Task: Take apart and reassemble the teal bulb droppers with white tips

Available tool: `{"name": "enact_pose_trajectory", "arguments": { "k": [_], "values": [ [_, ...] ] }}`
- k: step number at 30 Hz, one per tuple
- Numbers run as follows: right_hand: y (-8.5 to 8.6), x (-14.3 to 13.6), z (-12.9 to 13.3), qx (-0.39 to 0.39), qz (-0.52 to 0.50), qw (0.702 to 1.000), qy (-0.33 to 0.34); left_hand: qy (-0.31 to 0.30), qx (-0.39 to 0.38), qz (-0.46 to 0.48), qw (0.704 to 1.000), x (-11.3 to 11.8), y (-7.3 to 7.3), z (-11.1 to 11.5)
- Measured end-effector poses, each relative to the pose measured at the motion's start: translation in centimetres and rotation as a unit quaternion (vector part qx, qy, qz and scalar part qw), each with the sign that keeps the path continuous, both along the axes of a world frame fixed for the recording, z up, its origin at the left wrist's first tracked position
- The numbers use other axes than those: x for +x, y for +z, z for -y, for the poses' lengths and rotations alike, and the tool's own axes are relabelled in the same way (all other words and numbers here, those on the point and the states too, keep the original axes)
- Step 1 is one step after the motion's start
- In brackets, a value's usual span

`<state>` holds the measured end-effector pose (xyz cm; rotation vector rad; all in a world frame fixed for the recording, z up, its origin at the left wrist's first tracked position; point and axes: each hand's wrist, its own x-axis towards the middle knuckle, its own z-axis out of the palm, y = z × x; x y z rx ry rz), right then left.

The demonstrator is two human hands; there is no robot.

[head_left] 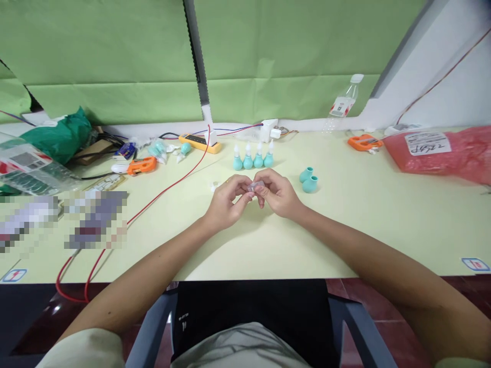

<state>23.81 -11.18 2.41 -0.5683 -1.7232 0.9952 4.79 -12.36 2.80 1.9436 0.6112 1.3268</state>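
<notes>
Over the middle of the table, my left hand (230,201) and my right hand (279,193) meet, fingertips pinched on a small clear plastic piece (256,186). Just behind them stands a row of several teal bulbs with whitish pointed tips (258,159). Two teal bulbs with open necks (310,184) rest to the right of my right hand. A small clear bit (215,186) lies left of my left hand. The exact shape of the held piece is partly hidden by my fingers.
A red cable (164,190) crosses the table at left. Behind are a yellow multimeter-like device (200,143) and a white plug (269,131). Orange tools (141,165) lie at both sides, a red bag (425,153) at right, and a green bag (63,135) at left.
</notes>
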Motion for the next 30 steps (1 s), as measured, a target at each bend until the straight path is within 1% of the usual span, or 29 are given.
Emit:
{"name": "enact_pose_trajectory", "arguments": {
  "k": [4, 10, 12, 14, 16, 18, 21, 23, 24, 26, 28, 30],
  "values": [
    [-0.1, 0.0, -0.2, -0.001, 0.003, 1.000, -0.001, -0.004, -0.015, 0.022, 1.000, 0.0, 0.1, -0.1],
    [-0.6, -0.1, -0.5, -0.014, 0.027, 0.999, -0.010, 0.025, -0.023, -0.011, 0.999, -0.2, 0.1, -0.5],
    [-0.6, 0.0, -0.6, -0.026, 0.042, 0.999, -0.004, 0.040, -0.019, -0.010, 0.999, -0.1, 0.1, -0.7],
    [-0.2, 0.6, -1.0, -0.019, 0.067, 0.997, -0.017, 0.065, -0.020, 0.002, 0.998, -0.2, 0.2, -1.0],
    [0.6, 1.6, -1.7, 0.019, 0.085, 0.994, -0.063, 0.095, -0.032, 0.016, 0.995, -0.4, 0.3, -1.4],
    [1.5, 3.1, -2.7, 0.074, 0.076, 0.985, -0.138, 0.122, -0.040, 0.016, 0.992, -0.7, 0.3, -1.6],
    [3.2, 6.0, -4.5, 0.151, 0.058, 0.950, -0.267, 0.149, -0.020, -0.022, 0.988, -1.4, 0.2, -1.9],
    [4.3, 8.1, -5.6, 0.195, 0.085, 0.922, -0.324, 0.150, 0.008, -0.072, 0.986, -1.6, 0.1, -2.0],
    [4.8, 9.2, -6.1, 0.197, 0.103, 0.915, -0.337, 0.143, 0.025, -0.104, 0.984, -1.7, 0.0, -1.9],
    [5.6, 11.3, -6.8, 0.152, 0.143, 0.911, -0.355, 0.124, 0.064, -0.167, 0.976, -1.6, -0.2, -1.8],
    [6.1, 13.2, -7.1, 0.074, 0.230, 0.901, -0.361, 0.099, 0.091, -0.213, 0.968, -1.4, -0.4, -1.6],
    [6.3, 14.8, -7.3, -0.008, 0.343, 0.881, -0.326, 0.077, 0.094, -0.238, 0.964, -1.2, -0.6, -1.5]
  ]
}}
